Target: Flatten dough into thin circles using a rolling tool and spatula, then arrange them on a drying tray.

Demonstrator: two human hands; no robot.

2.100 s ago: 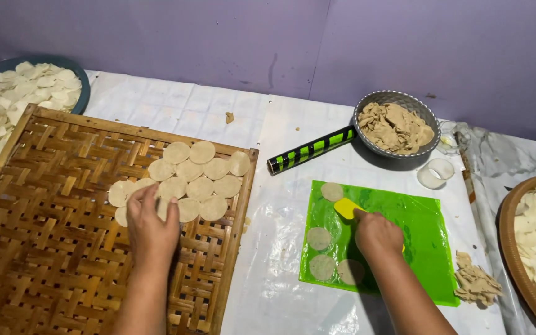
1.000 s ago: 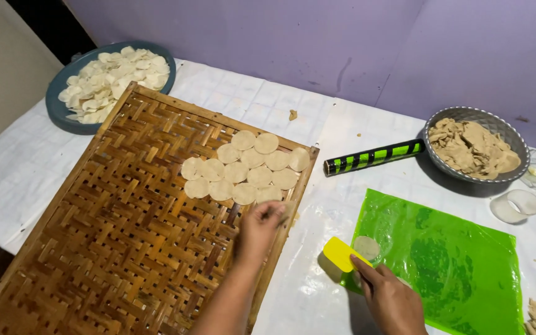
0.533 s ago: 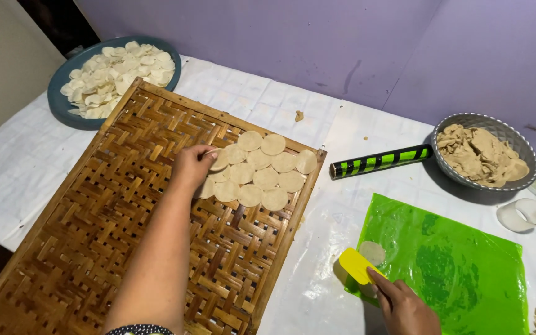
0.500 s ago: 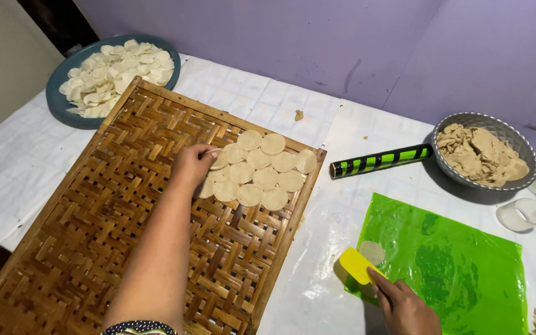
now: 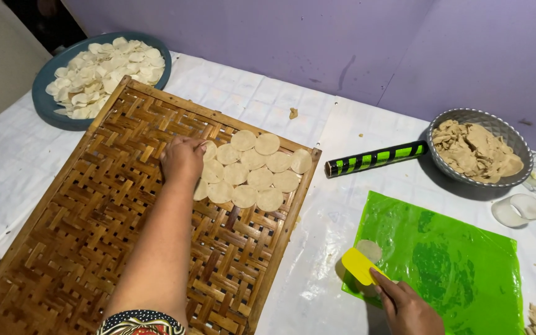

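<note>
My left hand (image 5: 183, 159) reaches over the woven bamboo tray (image 5: 94, 248) and presses a thin round dough disc at the left end of a cluster of discs (image 5: 252, 170) lying near the tray's far right corner. My right hand (image 5: 407, 305) holds a yellow plastic scraper (image 5: 359, 265) at the near left edge of the bright green mat (image 5: 454, 260). One flat dough round (image 5: 369, 250) lies on the mat just beyond the scraper's blade.
A blue plate (image 5: 48, 108) piled with pale discs sits far left. A black and green rolling pin (image 5: 376, 158) lies beside a grey metal bowl (image 5: 516, 177) of dough scraps. Two small white cups (image 5: 516, 209) stand at the right. A white cloth covers the table; a purple wall is behind.
My left hand moved from the mat side across the tray and now sets a disc at the cluster's left end. My right hand with the scraper stayed at the mat's left edge.
</note>
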